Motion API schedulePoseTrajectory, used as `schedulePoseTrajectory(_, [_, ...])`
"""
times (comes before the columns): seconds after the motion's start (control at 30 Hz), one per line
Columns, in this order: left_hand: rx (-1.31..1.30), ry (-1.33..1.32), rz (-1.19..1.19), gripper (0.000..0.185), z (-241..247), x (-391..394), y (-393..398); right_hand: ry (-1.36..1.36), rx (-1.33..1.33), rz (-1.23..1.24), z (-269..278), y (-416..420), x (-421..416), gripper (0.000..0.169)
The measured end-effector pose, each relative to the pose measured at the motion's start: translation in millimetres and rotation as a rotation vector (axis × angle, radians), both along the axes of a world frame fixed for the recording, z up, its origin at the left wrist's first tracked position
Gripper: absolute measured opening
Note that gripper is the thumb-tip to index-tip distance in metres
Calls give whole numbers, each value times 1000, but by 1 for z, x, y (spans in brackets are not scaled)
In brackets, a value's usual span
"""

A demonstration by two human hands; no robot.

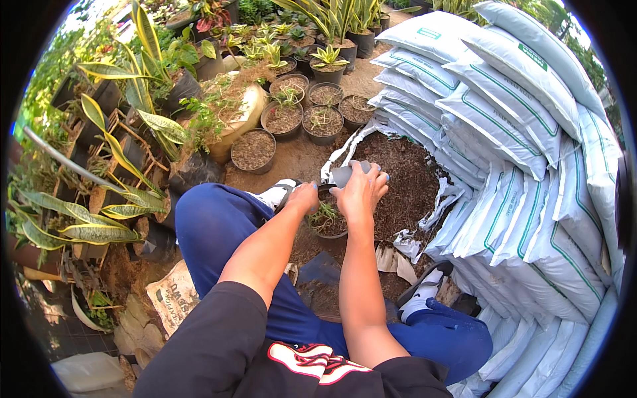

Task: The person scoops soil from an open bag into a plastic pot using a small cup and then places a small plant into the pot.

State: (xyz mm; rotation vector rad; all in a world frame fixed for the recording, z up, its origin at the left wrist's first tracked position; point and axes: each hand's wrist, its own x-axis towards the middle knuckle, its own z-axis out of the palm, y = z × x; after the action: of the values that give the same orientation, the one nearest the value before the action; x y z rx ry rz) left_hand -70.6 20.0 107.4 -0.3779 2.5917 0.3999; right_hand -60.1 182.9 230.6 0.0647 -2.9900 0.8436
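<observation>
In front of me stands a black plastic plant pot (pixel 332 232) with thin green shoots (pixel 322 215) rising from its soil. My left hand (pixel 303 198) is curled at the pot's left rim, its fingertips partly hidden. A grey cup-like container (pixel 344 175) is gripped in my right hand (pixel 361 188), tilted on its side above the pot's far edge; its contents are hidden. Just beyond and to the right lies an opened white sack (pixel 407 244) full of dark potting soil (pixel 398 199), its torn edge folded around the soil.
White plastic bags (pixel 497 119) are stacked high along the right. Several soil-filled pots (pixel 254 149) stand on the ground ahead, some with seedlings. Snake plants (pixel 144 119) crowd the left, by a curved grey pipe (pixel 64 156). A printed sack (pixel 174 297) lies beside my left leg.
</observation>
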Motion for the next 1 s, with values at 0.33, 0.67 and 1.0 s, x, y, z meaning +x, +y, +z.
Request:
schedulePoseTrajectory(0.33, [191, -176, 452, 78, 0, -7, 22, 68, 130, 26, -46, 0, 7, 72])
schedulePoseTrajectory(0.67, [257, 48, 315, 60, -12, -3, 56, 356, 159, 78, -68, 19, 39, 86])
schedulePoseTrajectory(1.0, [259, 175, 237, 59, -15, 11, 23, 294, -17, -15, -80, 7, 23, 86])
